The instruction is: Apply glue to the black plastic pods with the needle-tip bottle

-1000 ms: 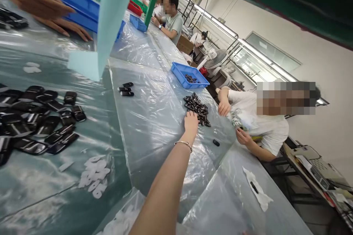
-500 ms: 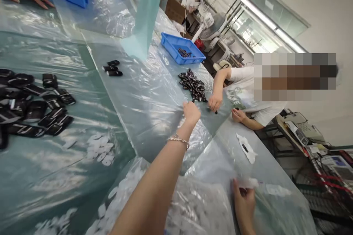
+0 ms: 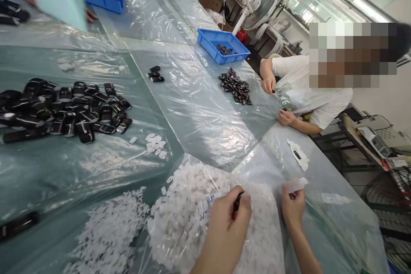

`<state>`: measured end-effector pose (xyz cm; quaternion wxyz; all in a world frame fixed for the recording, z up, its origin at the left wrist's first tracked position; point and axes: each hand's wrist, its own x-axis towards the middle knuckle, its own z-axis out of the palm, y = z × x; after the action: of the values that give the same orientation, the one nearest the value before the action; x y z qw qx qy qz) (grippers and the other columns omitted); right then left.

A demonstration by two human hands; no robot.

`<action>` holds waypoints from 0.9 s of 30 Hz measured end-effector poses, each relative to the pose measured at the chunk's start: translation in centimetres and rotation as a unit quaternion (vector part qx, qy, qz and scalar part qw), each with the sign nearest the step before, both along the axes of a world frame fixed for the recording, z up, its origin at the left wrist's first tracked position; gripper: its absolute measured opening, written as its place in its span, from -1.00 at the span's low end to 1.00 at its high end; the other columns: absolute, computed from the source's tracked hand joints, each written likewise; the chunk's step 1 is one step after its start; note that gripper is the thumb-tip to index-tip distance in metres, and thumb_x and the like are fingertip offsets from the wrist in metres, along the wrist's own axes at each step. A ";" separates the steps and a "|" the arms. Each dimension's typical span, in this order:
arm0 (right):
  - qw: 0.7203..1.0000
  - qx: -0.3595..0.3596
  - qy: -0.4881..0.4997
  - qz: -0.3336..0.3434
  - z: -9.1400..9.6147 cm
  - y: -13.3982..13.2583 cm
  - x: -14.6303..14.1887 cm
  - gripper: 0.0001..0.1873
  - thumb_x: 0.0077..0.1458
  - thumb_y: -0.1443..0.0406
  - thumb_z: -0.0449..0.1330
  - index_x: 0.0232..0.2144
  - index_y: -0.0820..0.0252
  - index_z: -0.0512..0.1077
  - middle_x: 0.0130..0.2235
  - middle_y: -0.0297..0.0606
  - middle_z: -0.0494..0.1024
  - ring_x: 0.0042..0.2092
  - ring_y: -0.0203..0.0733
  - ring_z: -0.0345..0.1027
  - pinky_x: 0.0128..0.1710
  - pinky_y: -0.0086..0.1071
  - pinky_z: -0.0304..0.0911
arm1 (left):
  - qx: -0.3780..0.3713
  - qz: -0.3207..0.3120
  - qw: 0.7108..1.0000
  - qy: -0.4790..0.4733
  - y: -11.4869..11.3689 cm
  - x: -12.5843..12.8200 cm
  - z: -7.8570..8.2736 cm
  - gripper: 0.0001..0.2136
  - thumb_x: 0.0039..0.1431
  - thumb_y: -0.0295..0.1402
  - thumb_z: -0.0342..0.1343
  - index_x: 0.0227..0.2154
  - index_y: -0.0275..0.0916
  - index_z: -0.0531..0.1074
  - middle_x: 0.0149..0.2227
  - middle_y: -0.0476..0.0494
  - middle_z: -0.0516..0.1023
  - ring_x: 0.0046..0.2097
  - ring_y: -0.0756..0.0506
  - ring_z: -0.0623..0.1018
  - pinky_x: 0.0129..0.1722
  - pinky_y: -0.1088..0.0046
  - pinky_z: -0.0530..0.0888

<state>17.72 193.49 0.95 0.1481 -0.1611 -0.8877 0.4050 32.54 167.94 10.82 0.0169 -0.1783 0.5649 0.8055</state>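
Note:
My left hand (image 3: pixel 229 218) is closed on a small black part (image 3: pixel 238 200), mostly hidden by the fingers. It is above a clear plastic bag (image 3: pixel 263 231) full of small white pieces. To the right of the bag, my right hand (image 3: pixel 293 207) pinches a white paper-like strip (image 3: pixel 296 185). A dark spot shows below the strip, between the fingers; I cannot tell what it is. Farther ahead lies a heap of small black parts (image 3: pixel 236 87), apart from both hands.
Many black oblong pieces (image 3: pixel 85 111) and loose white pieces (image 3: pixel 109 227) cover the left side. A blue tray (image 3: pixel 223 47) with small parts stands at the back. Across the table, a person (image 3: pixel 324 75) handles small parts. A white sheet (image 3: pixel 298 154) bears a black part.
My left hand has come back from the black heap to above the bag, with a black part in it. The right hand still pinches the white strip. The person opposite has raised one hand.

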 end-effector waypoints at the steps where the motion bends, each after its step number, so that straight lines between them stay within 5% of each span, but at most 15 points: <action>1: 1.000 -0.021 0.009 0.006 0.5 -0.2 0.2 -0.76 0.23 0.23 0.25 -0.11 0.25 0.41 -0.19 -0.27 0.47 -0.24 -0.20 0.40 -0.20 -0.24 0.36 | -0.002 -0.010 1.000 -0.003 -0.1 0.4 -0.3 -0.61 0.22 -0.04 -0.17 -0.60 -0.17 0.02 -0.61 0.09 -0.02 -0.54 0.01 0.07 -0.54 0.44 0.05; 5: 0.992 -0.101 0.068 0.031 3.7 -1.4 2.1 -0.62 0.18 0.11 0.24 -0.05 0.21 0.37 -0.21 -0.29 0.47 -0.31 -0.24 0.36 -0.23 -0.28 0.31 | -0.050 -0.062 0.997 -0.024 -0.6 -1.0 -0.3 -0.60 0.18 -0.17 -0.08 -0.64 -0.18 -0.09 -0.59 0.08 -0.11 -0.53 0.01 -0.02 -0.53 0.41 -0.01; 9: 0.985 -0.131 0.086 0.069 6.6 -3.9 4.5 -0.41 0.03 -0.04 0.31 0.02 0.11 0.36 -0.17 -0.29 0.51 -0.28 -0.22 0.34 -0.20 -0.30 0.27 | -0.164 -0.073 0.981 -0.067 -0.7 -5.7 0.2 -0.55 0.22 -0.32 0.01 -0.68 -0.18 -0.11 -0.64 0.10 -0.14 -0.56 0.00 -0.08 -0.52 0.36 -0.07; 14: 0.980 -0.162 0.037 0.110 6.9 -7.3 5.8 -0.34 -0.03 -0.10 0.33 -0.01 0.14 0.38 -0.24 -0.27 0.52 -0.31 -0.20 0.31 -0.20 -0.28 0.25 | -0.277 -0.048 0.956 -0.089 -1.1 -10.8 -1.0 -0.59 0.29 -0.46 0.05 -0.64 -0.18 0.04 -0.61 0.12 -0.01 -0.54 -0.03 -0.02 -0.46 0.39 -0.05; 18: 0.970 -0.215 0.017 0.117 7.1 -8.9 7.1 -0.45 0.08 -0.06 0.27 0.00 0.02 0.25 -0.44 -0.41 0.46 -0.36 -0.21 0.30 -0.26 -0.32 0.22 | -0.245 -0.073 0.967 -0.019 -2.1 -8.8 -1.4 -0.70 0.46 -0.27 -0.20 -0.44 -0.17 0.21 -0.53 0.03 0.23 -0.47 -0.09 0.26 -0.42 0.39 0.13; 21: 0.932 -0.338 0.006 0.129 8.2 -10.0 8.4 -0.60 0.09 -0.01 0.27 -0.09 -0.08 0.29 -0.49 -0.46 0.42 -0.42 -0.25 0.25 -0.36 -0.40 0.20 | -0.199 -0.081 0.976 0.028 -3.0 -5.5 -1.3 -0.65 0.47 -0.10 -0.33 -0.21 -0.12 0.30 -0.35 -0.03 0.39 -0.29 -0.13 0.41 -0.31 0.40 0.28; 24: 0.871 -0.468 -0.028 0.148 9.6 -11.1 9.2 -0.62 -0.03 -0.01 0.35 -0.20 -0.09 0.40 -0.50 -0.42 0.41 -0.45 -0.22 0.28 -0.48 -0.42 0.22 | -0.110 -0.064 0.988 0.083 -3.6 -3.8 -1.8 -0.75 0.44 -0.09 -0.15 -0.03 -0.04 0.34 -0.10 -0.04 0.42 -0.05 -0.11 0.40 -0.09 0.44 0.30; 27: 0.845 -0.517 -0.056 0.123 10.3 -12.0 9.7 -0.60 -0.11 -0.02 0.40 -0.24 -0.08 0.44 -0.57 -0.43 0.36 -0.52 -0.25 0.23 -0.56 -0.47 0.17 | -0.030 -0.043 0.990 0.134 -3.9 -3.9 -2.5 -0.82 0.36 -0.22 0.07 -0.03 0.02 0.43 -0.08 -0.01 0.40 -0.06 -0.07 0.38 -0.04 0.48 0.27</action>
<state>27.42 181.46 11.30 -0.0576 -0.1259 -0.5691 0.8105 28.62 164.06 8.31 -0.0301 -0.0446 0.5929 0.8035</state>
